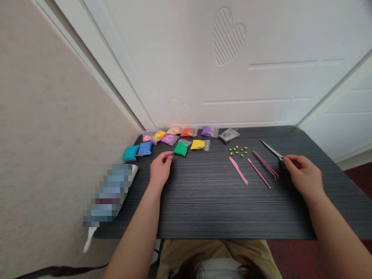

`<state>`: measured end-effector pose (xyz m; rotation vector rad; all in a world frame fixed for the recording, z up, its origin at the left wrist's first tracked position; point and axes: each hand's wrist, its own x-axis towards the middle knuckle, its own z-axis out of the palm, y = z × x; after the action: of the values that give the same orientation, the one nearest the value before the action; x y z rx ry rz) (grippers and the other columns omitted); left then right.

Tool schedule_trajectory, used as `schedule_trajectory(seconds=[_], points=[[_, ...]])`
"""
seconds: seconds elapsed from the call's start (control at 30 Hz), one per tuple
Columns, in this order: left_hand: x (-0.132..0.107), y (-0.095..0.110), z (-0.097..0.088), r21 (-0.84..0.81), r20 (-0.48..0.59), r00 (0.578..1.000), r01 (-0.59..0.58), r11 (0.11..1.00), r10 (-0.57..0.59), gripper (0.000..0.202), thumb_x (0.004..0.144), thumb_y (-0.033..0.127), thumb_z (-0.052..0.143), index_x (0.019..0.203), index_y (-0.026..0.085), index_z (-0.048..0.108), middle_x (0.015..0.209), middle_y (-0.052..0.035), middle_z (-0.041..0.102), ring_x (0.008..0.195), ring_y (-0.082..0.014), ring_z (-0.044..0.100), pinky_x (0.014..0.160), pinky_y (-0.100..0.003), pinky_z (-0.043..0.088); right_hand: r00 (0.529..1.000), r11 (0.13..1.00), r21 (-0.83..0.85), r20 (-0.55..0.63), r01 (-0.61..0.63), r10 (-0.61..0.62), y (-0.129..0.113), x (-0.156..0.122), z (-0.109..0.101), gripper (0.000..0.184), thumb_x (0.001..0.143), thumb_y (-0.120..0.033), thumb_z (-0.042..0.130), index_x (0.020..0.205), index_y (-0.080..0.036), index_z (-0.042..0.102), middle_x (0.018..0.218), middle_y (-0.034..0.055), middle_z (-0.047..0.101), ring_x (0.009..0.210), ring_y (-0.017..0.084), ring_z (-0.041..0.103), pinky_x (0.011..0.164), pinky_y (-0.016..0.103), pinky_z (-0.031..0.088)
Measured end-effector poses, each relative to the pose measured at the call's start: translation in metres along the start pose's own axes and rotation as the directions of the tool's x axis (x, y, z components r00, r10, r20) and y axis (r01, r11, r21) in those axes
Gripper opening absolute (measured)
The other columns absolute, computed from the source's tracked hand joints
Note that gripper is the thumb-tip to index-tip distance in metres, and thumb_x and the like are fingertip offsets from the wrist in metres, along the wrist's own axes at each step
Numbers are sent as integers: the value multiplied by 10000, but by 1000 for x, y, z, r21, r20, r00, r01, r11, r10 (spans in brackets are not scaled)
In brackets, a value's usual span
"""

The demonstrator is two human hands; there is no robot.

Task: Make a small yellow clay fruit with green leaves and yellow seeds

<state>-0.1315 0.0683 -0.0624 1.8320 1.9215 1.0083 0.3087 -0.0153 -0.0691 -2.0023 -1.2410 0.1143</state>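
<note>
My right hand [303, 174] has its fingers closed on the dark handle of a pair of scissors [271, 149], whose blades point to the far left over the table. Left of it lie pink tweezers [266, 166], a thin pink modelling tool [258, 173] and a pink plastic knife [238, 171]. Beyond these tools are several tiny yellow-and-green pieces [236, 151]. On the left side my left hand [161, 168] rests by the green clay bag [181, 148], thumb and forefinger drawn together. Whether anything small is between them I cannot make out.
Bags of coloured clay line the back, among them yellow [198, 144], purple [207, 131], orange [187, 132], grey [229, 135], blue [145, 148] and teal [130, 153]. A blurred package [110, 193] lies along the left edge. A white panel [186, 69] rises behind the dark table [203, 209].
</note>
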Motion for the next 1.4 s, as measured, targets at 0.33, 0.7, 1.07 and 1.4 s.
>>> schedule_trajectory(seconds=[0.33, 0.7, 1.07, 1.4], points=[[-4, 2, 4, 43, 49, 996, -80, 996, 77, 280, 756, 202, 433, 994, 198, 581, 835, -6, 676, 732, -154, 599, 743, -292, 461, 1000, 1000, 12, 6, -3, 3, 0, 0, 0, 251, 732, -418, 556, 852, -220, 654, 766, 48, 658, 624, 166, 564, 638, 316, 424], [-10, 54, 27, 318, 84, 914, -402, 859, 396, 540, 782, 194, 431, 1316, 171, 360, 1332, -99, 433, 1248, -242, 350, 1040, -415, 233, 999, 999, 30, 23, 28, -28, 3, 1, 4, 253, 743, -439, 551, 856, -236, 650, 760, 12, 641, 634, 154, 554, 648, 312, 431], [18, 83, 77, 409, 171, 851, -520, 750, 497, 368, 802, 125, 376, 1135, 172, 524, 1129, -98, 594, 1074, -235, 503, 1060, -532, 66, 995, 996, 41, -61, 79, -76, 0, -1, 5, 328, 767, -473, 507, 882, -200, 646, 739, 32, 635, 622, 162, 541, 624, 305, 422], [18, 75, 77, 378, 287, 810, -586, 716, 512, 300, 867, 140, 348, 1100, 124, 536, 1132, -118, 569, 1109, -231, 477, 957, -394, 351, 980, 969, 143, -45, 200, -196, -37, -9, 8, 237, 745, -406, 543, 821, -202, 637, 787, 46, 627, 724, 191, 550, 711, 335, 408]])
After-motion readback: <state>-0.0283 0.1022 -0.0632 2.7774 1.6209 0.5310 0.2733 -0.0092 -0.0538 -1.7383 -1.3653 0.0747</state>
